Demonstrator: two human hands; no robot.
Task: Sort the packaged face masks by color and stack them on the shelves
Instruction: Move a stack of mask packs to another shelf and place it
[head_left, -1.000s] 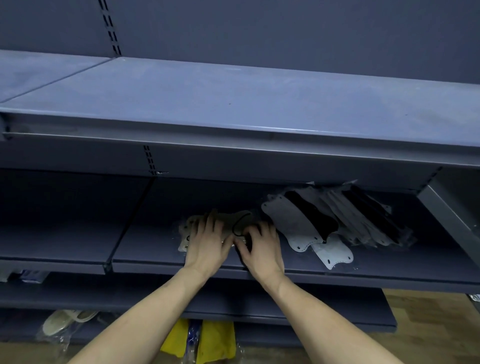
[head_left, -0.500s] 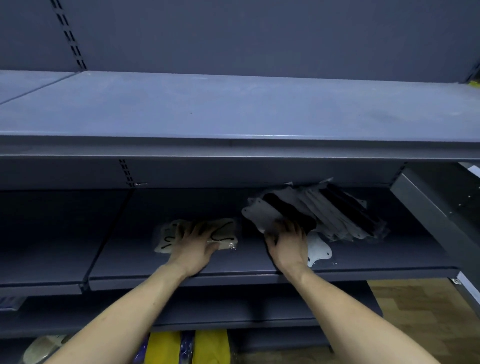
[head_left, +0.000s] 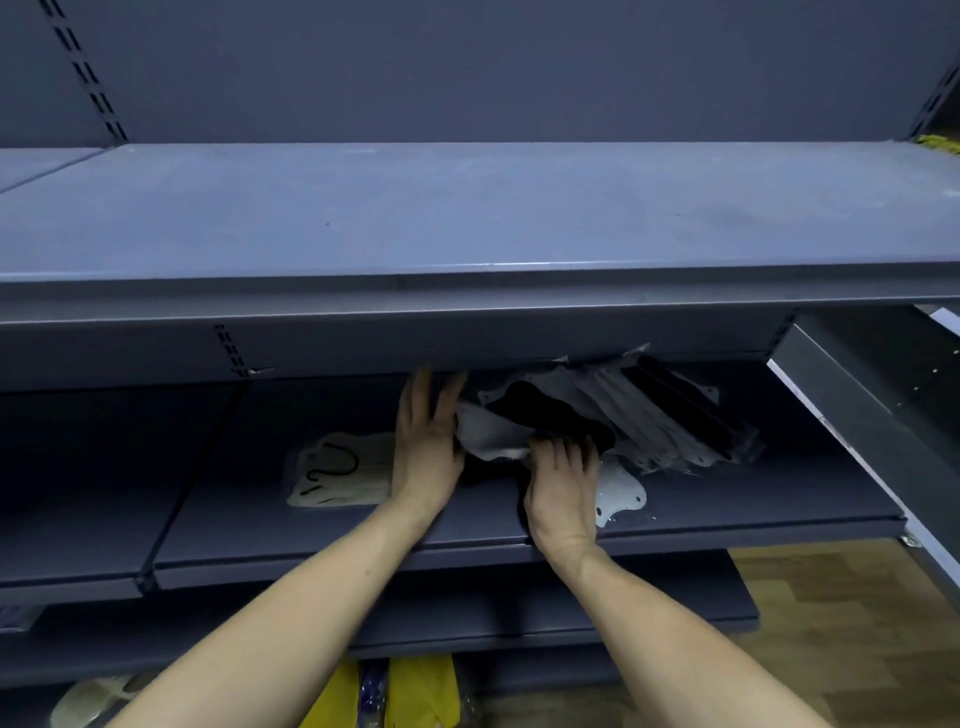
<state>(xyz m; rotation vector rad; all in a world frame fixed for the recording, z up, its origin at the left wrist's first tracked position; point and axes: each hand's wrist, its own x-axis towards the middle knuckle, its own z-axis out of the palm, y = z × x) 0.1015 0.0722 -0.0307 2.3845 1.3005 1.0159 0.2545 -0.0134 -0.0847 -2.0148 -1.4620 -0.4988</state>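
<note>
A leaning pile of packaged face masks (head_left: 644, 410), white and black mixed, lies at the right of the middle shelf (head_left: 727, 499). My left hand (head_left: 426, 436) stands edge-on with straight fingers against the pile's left end, touching a white mask (head_left: 488, 434). My right hand (head_left: 563, 478) has its fingers curled over the front of the pile at a black mask (head_left: 550, 415). A cream mask pack with a black ear loop (head_left: 340, 470) lies flat alone, left of my left hand. One white mask (head_left: 621, 493) lies flat by my right hand.
The top shelf (head_left: 467, 218) overhangs the middle one and hides the pile's back. A slanted metal side panel (head_left: 872, 410) closes the right end. Below, yellow packs (head_left: 415, 691) and a pale mask pack (head_left: 88, 699) sit near the wooden floor (head_left: 852, 623).
My left hand has left the cream pack and moved right to the pile's left end. My right hand stays at the pile's front. The head has come closer.
</note>
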